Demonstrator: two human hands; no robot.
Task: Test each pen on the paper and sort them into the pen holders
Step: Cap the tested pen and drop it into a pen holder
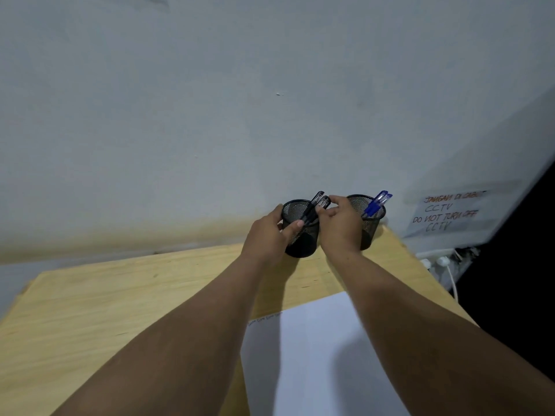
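Two black mesh pen holders stand at the far edge of the wooden table (120, 295), against the wall. The left holder (303, 235) contains black pens (315, 205) that lean to the right. My left hand (270, 235) wraps around this holder's left side. My right hand (339, 220) pinches the top end of one black pen above the holder's rim. The right holder (371, 223) holds blue pens (377, 204) and is partly hidden behind my right hand. A white sheet of paper (315, 355) with small scribbles near its top left corner lies close to me.
A grey wall rises right behind the holders. At the right, a taped paper notice (444, 214) hangs on the wall, with a white power strip and cable (441, 262) below it. The table's right edge drops into a dark area.
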